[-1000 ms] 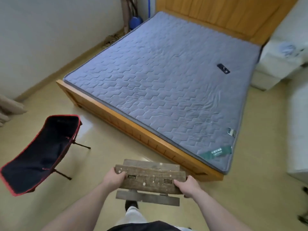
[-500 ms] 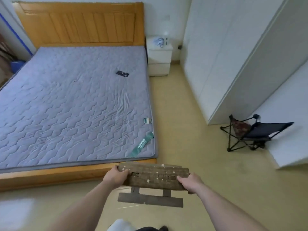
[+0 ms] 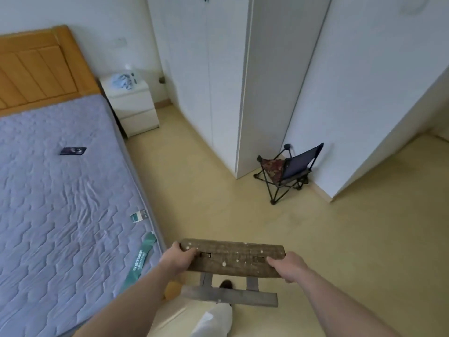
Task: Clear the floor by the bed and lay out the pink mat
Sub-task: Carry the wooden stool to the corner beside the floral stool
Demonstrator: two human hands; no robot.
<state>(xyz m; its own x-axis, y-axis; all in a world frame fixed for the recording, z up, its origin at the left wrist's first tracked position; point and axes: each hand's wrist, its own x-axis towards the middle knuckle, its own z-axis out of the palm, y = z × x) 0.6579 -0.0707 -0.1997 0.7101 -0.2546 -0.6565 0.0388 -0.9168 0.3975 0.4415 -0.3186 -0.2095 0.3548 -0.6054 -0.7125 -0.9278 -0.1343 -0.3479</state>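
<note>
We have turned from the bed (image 3: 60, 203) toward the folding chair (image 3: 289, 171), left hand (image 3: 177, 260) and right hand (image 3: 289, 266) still gripping the wooden stool (image 3: 233, 257), carrying it clear.

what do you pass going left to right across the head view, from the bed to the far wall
headboard → phone on the mattress → nightstand → wardrobe → folding chair. Nearer the camera: left hand → wooden stool → right hand.
</note>
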